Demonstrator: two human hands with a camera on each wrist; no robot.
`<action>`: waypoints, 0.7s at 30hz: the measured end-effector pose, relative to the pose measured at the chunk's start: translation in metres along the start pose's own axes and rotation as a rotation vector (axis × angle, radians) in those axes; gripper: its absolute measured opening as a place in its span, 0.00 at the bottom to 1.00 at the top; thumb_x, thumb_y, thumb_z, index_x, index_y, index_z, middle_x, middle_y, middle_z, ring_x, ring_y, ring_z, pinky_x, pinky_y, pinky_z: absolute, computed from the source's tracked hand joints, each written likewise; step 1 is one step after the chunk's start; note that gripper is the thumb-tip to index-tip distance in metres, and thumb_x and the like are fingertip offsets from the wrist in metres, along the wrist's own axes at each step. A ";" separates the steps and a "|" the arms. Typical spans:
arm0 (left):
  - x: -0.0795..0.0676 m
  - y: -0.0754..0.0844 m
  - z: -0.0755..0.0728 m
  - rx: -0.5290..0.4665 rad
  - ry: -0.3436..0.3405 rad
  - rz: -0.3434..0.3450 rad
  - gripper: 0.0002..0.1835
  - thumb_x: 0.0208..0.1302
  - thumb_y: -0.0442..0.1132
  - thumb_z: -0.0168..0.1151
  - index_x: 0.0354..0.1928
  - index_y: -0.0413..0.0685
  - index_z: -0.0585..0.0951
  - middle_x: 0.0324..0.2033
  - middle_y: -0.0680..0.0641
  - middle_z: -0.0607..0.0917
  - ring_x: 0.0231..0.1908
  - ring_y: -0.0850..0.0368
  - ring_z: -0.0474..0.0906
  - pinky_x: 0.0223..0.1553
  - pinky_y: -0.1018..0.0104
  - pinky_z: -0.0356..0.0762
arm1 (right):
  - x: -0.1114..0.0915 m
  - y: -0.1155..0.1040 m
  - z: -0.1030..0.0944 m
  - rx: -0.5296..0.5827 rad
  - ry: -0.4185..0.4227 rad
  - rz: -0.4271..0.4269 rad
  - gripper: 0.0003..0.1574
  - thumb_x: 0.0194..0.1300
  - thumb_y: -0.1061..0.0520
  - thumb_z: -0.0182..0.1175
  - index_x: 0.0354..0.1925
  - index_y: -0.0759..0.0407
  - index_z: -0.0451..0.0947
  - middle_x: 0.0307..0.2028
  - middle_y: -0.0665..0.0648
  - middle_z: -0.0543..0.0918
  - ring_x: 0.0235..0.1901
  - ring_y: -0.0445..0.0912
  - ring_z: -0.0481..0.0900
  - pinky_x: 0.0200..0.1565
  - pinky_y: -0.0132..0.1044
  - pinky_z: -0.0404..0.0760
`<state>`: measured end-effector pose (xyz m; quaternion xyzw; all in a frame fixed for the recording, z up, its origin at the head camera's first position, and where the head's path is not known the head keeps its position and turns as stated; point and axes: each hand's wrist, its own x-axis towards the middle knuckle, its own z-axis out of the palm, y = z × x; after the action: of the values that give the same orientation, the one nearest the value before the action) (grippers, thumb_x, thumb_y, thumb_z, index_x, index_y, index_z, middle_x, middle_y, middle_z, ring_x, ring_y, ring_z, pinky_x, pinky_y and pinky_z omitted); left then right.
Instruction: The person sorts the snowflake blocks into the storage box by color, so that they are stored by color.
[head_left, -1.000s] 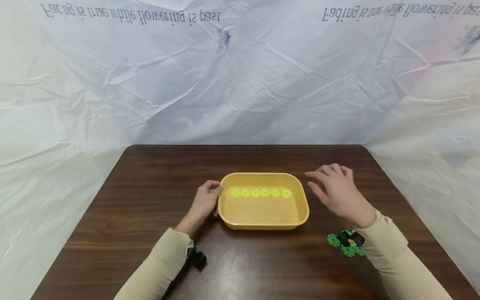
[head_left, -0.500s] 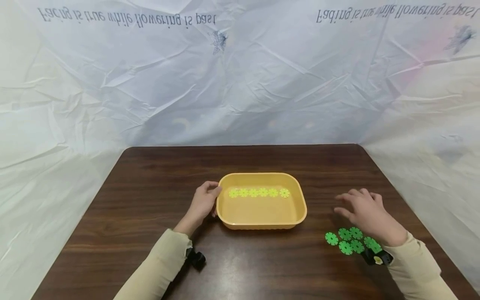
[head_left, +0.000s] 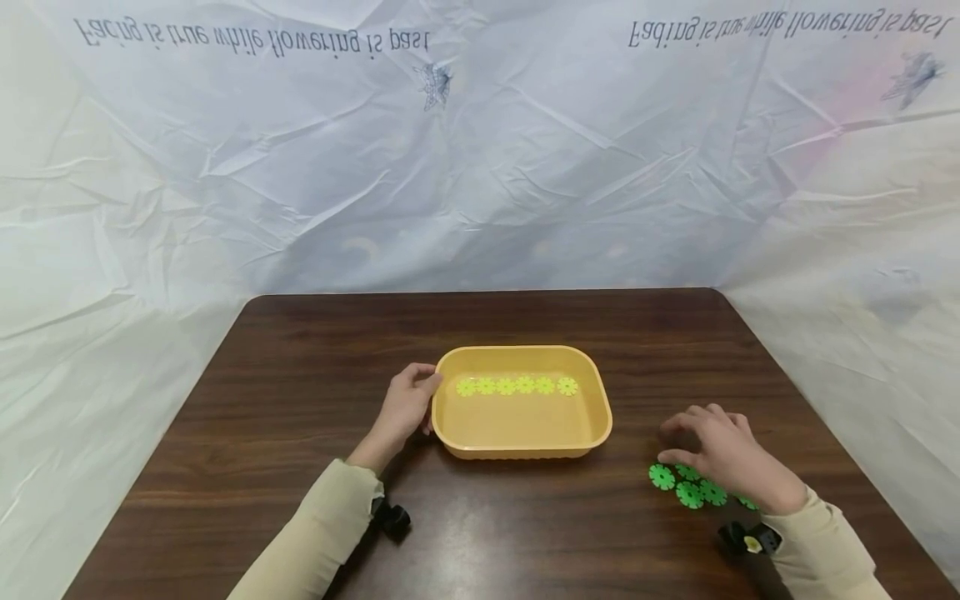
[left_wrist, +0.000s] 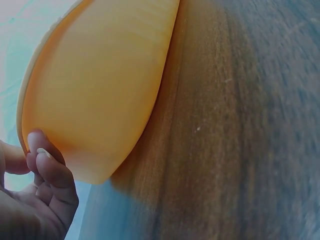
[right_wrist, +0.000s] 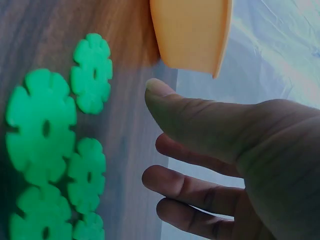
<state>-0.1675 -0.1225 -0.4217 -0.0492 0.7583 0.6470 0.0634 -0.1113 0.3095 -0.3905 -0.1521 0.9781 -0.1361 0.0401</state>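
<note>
Green discs [head_left: 684, 498] lie flat on the desk [head_left: 322, 358] close to the right hand [head_left: 727, 454], whose fingers are parted and hold nothing. They look light, stiff and perhaps slick, best pinched by the edge. The left hand [head_left: 405, 402] pinches the tray [head_left: 517, 423] at its left end.

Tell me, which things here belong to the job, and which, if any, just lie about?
Likely for the job:
yellow tray, held at its left side
yellow flower pieces inside it
green flower pieces to its right

Just there:
brown table
printed sheet behind it
black wrist cameras
</note>
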 end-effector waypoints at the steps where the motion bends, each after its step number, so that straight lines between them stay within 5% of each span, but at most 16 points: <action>1: -0.001 0.000 0.000 0.000 0.001 -0.001 0.18 0.74 0.42 0.52 0.59 0.39 0.71 0.31 0.35 0.82 0.09 0.56 0.68 0.12 0.65 0.70 | 0.000 -0.001 0.001 -0.002 0.003 -0.008 0.24 0.53 0.41 0.71 0.44 0.52 0.83 0.40 0.49 0.80 0.44 0.55 0.73 0.45 0.59 0.62; 21: -0.001 -0.001 0.001 -0.011 0.008 0.006 0.17 0.73 0.41 0.53 0.58 0.39 0.71 0.33 0.35 0.83 0.09 0.56 0.68 0.11 0.65 0.69 | -0.005 -0.016 0.015 -0.019 -0.025 -0.106 0.19 0.47 0.41 0.74 0.36 0.44 0.81 0.29 0.38 0.71 0.35 0.42 0.69 0.41 0.53 0.64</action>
<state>-0.1662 -0.1216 -0.4223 -0.0499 0.7552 0.6510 0.0581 -0.0998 0.2930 -0.4008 -0.2055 0.9694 -0.1270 0.0434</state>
